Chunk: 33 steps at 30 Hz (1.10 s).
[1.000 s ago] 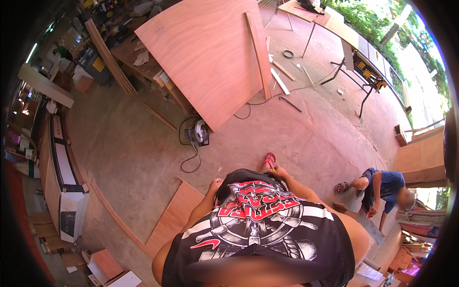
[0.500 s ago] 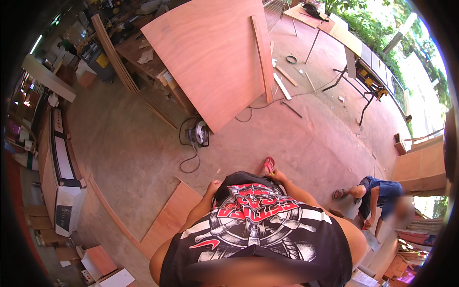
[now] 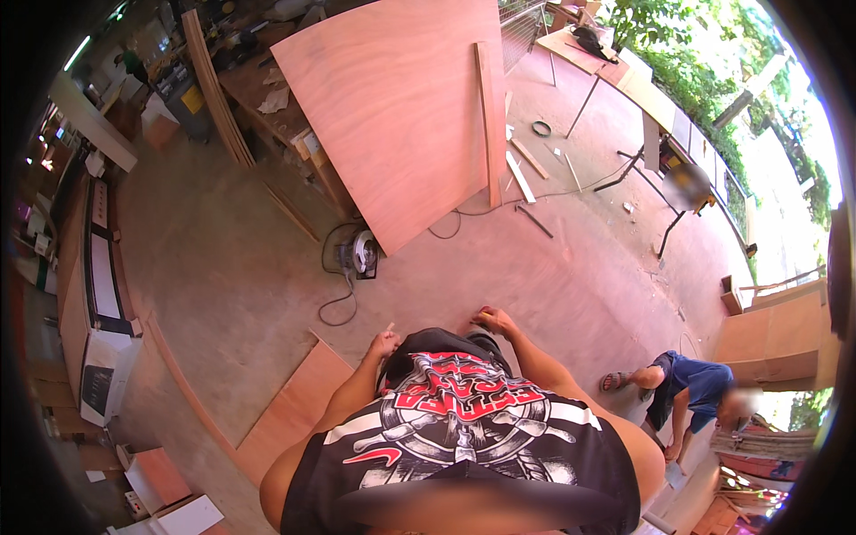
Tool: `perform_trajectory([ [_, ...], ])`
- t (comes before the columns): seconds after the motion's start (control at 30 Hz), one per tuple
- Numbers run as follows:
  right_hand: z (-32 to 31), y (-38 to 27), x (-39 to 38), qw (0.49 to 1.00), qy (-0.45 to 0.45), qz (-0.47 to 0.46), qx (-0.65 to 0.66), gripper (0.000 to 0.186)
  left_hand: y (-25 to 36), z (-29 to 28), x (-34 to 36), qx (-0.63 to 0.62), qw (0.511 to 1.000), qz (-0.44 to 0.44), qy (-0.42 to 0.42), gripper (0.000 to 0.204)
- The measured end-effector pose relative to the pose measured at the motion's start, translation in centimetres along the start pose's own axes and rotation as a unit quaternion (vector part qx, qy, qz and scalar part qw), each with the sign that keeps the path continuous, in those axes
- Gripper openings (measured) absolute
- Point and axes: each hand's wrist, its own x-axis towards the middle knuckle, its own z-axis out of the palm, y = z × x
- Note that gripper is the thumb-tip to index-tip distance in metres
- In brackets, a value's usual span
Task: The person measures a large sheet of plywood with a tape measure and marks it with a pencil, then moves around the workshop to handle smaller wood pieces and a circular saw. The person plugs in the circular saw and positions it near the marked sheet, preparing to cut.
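Note:
My left hand (image 3: pixel 385 343) hangs by my left side, beside the black cloth at the front of my clothing. Its fingers look curled; whether anything is inside them is hidden. Ahead and to the right, my right hand (image 3: pixel 493 319) is closed round a small yellowish and dark thing, too small to name. Both hands are in the air over the concrete floor. A circular saw (image 3: pixel 364 254) with its cord rests on the floor ahead. Beyond it, a large plywood sheet (image 3: pixel 392 116) lies tilted against a cluttered workbench, with a narrow wooden strip (image 3: pixel 488 125) on it.
Another plywood piece (image 3: pixel 299 392) lies at my left. Offcuts (image 3: pixel 520 176) and a metal bar (image 3: pixel 535 221) litter the floor ahead right, near a folding-leg table (image 3: pixel 678 116). A co-worker in a blue shirt (image 3: pixel 700 379) bends at right. Long boards (image 3: pixel 214 89) lean at far left.
My right hand has swung forward and left, away from my clothing. The left hand has shifted slightly left. The co-worker's hands have moved lower. The whole view has shifted a little.

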Motion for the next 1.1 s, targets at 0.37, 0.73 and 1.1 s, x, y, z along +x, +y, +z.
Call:
perform_trajectory([
  [0.37, -2.1, -16.3, 2.6, 0.975, -0.068, -0.212, -0.008, 0.057, 20.6, 2.2, 2.0, -0.131, 0.981, 0.124, -0.077, 0.035],
  [0.73, -12.5, -18.4, 8.6, 0.984, -0.072, -0.155, 0.049, 0.07, 31.3, 3.7, 9.2, -0.072, 0.972, 0.134, -0.18, 0.05],
  [1.1, -23.1, -19.7, 14.3, 0.968, -0.129, -0.168, 0.133, 0.067, 40.1, 6.3, 17.5, -0.14, 0.963, 0.048, -0.226, 0.035],
])
